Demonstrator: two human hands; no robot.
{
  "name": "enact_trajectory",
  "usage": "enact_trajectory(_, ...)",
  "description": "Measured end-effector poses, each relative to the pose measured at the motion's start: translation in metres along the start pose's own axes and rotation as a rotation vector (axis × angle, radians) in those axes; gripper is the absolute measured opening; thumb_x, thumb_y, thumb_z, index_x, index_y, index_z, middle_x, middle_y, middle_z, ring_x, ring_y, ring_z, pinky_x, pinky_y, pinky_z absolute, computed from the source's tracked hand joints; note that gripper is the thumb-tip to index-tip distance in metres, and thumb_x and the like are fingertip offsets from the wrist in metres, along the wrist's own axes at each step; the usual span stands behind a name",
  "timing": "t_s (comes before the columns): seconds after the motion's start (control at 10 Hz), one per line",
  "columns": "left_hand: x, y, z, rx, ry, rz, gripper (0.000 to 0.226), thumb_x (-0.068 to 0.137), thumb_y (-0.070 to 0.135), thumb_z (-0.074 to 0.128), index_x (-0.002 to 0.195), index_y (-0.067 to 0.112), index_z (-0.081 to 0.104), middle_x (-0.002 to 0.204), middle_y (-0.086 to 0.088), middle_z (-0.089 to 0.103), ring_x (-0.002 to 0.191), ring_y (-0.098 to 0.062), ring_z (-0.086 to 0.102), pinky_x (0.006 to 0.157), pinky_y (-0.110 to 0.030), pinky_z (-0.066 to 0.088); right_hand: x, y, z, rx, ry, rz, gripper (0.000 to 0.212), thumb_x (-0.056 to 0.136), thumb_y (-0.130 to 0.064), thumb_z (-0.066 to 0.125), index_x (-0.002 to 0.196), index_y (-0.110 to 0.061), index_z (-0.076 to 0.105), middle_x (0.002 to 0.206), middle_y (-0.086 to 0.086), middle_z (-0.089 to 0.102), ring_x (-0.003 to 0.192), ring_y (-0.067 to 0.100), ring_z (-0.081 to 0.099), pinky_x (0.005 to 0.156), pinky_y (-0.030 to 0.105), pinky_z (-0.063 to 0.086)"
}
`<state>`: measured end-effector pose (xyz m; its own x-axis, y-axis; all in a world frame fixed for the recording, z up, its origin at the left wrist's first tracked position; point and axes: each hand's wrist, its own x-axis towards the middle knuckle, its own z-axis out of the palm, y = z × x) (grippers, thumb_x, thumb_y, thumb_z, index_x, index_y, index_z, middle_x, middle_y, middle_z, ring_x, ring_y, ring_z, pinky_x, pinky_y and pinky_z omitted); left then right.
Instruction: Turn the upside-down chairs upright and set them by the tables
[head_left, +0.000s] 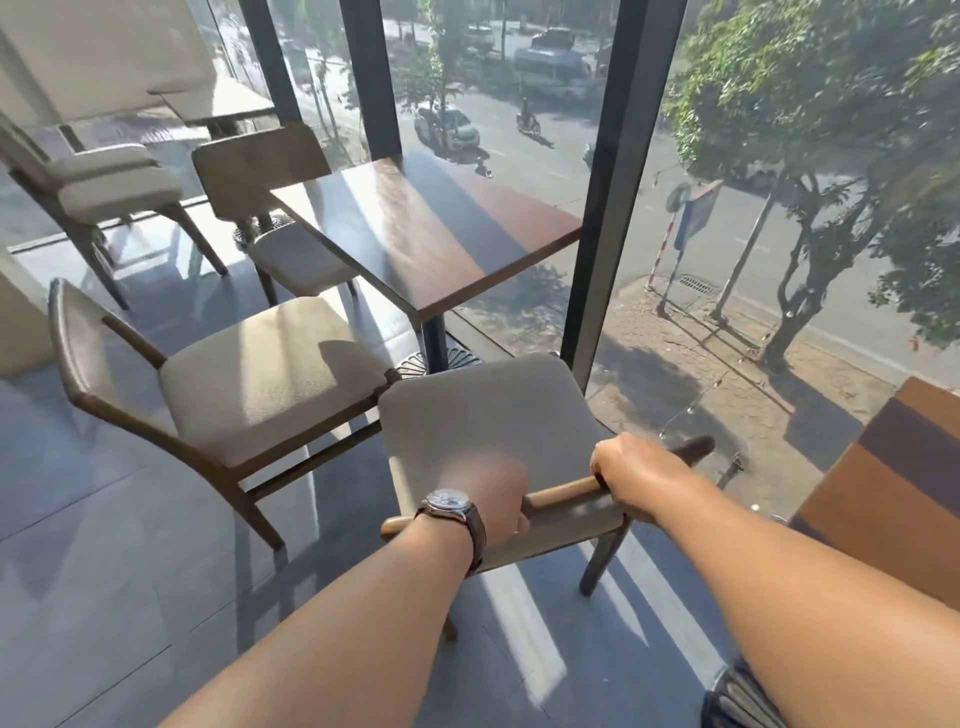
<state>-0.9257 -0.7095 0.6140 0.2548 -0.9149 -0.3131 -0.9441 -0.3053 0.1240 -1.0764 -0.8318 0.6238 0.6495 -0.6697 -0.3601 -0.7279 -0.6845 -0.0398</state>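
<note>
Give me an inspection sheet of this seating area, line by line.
Surface: grey floor, sunlit in stripes.
Job's things: held chair upright, its seat facing the wooden table; second chair upright beside it; two more chairs beyond the table.
Clutter: nothing seen.
Grippers: left hand and right hand both closed on the held chair's backrest rail; wristwatch on the left wrist.
Cables: nothing seen.
Surroundings: glass wall overlooking a street with trees; another table edge at right.

Head view, looking down, close over chair (488, 415)
</note>
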Motion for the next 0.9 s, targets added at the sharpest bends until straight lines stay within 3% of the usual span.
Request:
enact_trajectory(0.1,0.024,0.025,-0.002,-0.032,0.020,-0.036,0.035,0.084,0.041,0.073,0.111,0.020,0.074,0.111,-0.010,0.072,0.100,-0.036,0.070,0.074,-0.035,0.050,0.018,0.032,-0.010,0.039,-0.018,-0.006,0.025,0.080,0.001,0.051,0.091,-0.019,0.062,0.095,0.014,0.059,0.096,0.035,0.063,0.076,0.031,0.040)
enact_trajectory(0.3,0.070,0.071,-0.012,-0.075,0.040,-0.095,0.032,0.083,0.037,0.071,0.111,0.022,0.077,0.105,-0.010,0.073,0.097,-0.036,0.070,0.075,-0.034,0.050,0.062,0.098,-0.017,-0.012,0.068,-0.099,0.021,0.082,-0.002,0.053,0.090,-0.017,0.065,0.096,0.012,0.060,0.086,0.032,0.058,0.073,0.032,0.043)
enact_trajectory(0.5,0.111,0.113,-0.018,-0.105,0.081,-0.088,0.032,0.083,0.038,0.066,0.105,0.017,0.076,0.097,-0.011,0.070,0.081,-0.037,0.062,0.070,-0.035,0.050,0.096,0.148,-0.031,0.041,0.058,-0.046,0.018,0.082,-0.002,0.052,0.080,-0.016,0.063,0.090,0.011,0.063,0.080,0.030,0.062,0.074,0.033,0.048)
enact_trajectory(0.6,0.125,0.117,-0.020,-0.138,0.053,-0.094,0.033,0.083,0.044,0.068,0.103,0.019,0.076,0.097,-0.008,0.068,0.085,-0.035,0.063,0.067,-0.033,0.047,0.106,0.160,-0.031,0.087,0.077,0.010,0.016,0.084,-0.009,0.050,0.081,-0.014,0.065,0.090,0.011,0.063,0.084,0.032,0.065,0.072,0.035,0.049)
enact_trajectory(0.7,0.131,0.114,-0.022,-0.184,0.021,-0.086,0.038,0.080,0.051,0.072,0.103,0.021,0.076,0.103,-0.007,0.069,0.092,-0.033,0.066,0.069,-0.033,0.050,0.108,0.163,-0.029,0.080,0.073,-0.019,0.020,0.088,-0.008,0.052,0.096,-0.011,0.070,0.089,0.009,0.058,0.093,0.035,0.067,0.077,0.038,0.055)
enact_trajectory(0.8,0.124,0.115,-0.026,-0.208,-0.008,-0.094,0.043,0.078,0.050,0.068,0.106,0.019,0.075,0.104,-0.009,0.071,0.095,-0.036,0.068,0.074,-0.034,0.055,0.099,0.163,-0.035,0.104,0.055,-0.005,0.020,0.081,-0.003,0.052,0.087,-0.014,0.067,0.090,0.009,0.058,0.085,0.031,0.063,0.073,0.033,0.048)
enact_trajectory(0.9,0.113,0.106,-0.033,-0.365,-0.022,-0.121,0.038,0.077,0.043,0.065,0.103,0.018,0.076,0.103,-0.006,0.075,0.094,-0.031,0.070,0.078,-0.031,0.056,0.090,0.160,-0.040,0.127,0.042,-0.074,0.031,0.085,-0.005,0.058,0.107,-0.022,0.073,0.104,0.006,0.066,0.099,0.027,0.067,0.077,0.033,0.052)
